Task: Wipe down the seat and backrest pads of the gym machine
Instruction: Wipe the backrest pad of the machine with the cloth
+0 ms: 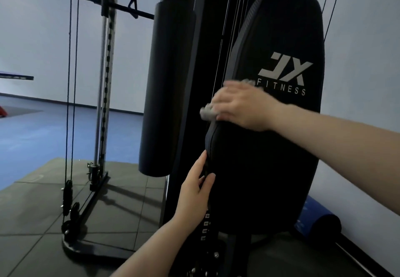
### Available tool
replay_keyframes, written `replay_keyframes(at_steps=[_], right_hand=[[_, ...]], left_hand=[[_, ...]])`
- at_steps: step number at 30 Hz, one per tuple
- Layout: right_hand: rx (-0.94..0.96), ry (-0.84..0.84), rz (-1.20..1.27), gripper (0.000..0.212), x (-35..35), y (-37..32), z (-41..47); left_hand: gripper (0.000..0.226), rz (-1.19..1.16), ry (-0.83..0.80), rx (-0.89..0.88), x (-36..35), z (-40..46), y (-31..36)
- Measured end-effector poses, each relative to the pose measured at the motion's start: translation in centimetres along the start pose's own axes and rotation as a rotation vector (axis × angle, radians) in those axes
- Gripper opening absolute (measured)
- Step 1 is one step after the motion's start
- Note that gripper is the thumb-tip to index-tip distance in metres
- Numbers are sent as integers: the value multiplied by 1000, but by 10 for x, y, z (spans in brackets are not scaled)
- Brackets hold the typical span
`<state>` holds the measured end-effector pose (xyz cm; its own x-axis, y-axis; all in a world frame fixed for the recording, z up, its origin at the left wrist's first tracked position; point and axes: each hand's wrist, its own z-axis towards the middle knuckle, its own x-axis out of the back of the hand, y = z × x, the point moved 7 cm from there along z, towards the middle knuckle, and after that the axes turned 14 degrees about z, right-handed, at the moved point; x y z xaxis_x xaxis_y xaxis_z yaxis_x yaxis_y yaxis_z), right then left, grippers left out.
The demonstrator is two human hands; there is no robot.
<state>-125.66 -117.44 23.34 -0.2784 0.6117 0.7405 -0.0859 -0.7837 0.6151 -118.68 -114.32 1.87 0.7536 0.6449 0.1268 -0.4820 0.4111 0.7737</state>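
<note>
The tall black backrest pad (270, 157) with a white "JX FITNESS" logo stands upright at centre right. My right hand (240, 105) presses a pale grey cloth (206, 112) against the pad's left side, just below the logo; the hand is blurred and covers most of the cloth. My left hand (195, 192) grips the pad's left edge lower down, thumb on the front face and fingers behind the edge. The dark seat pad (281, 253) shows dimly at the bottom.
A black cylindrical roller pad (164, 88) hangs left of the backrest. Cables and a perforated steel upright (106, 94) stand further left on dark rubber floor tiles (43, 207). A rolled blue mat (313, 220) lies by the white wall at right.
</note>
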Motion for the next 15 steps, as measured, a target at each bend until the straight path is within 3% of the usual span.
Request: replay_keyframes(at_steps=[4,7,11,15], right_hand=[[-123,193,21,40,2,1,-2],[-35,175,91,39,-28,-38,-18],[7,70,40,48,-29,-31,-22],[-61,228,79,38,-32,-39,-19]], left_hand=[[52,-71,-35,8,3,5,-3],[46,-145,-28,42,4,7,-3],[37,-176,-45,105,10,14,4],[48,-390,-53,279,15,21,-3]])
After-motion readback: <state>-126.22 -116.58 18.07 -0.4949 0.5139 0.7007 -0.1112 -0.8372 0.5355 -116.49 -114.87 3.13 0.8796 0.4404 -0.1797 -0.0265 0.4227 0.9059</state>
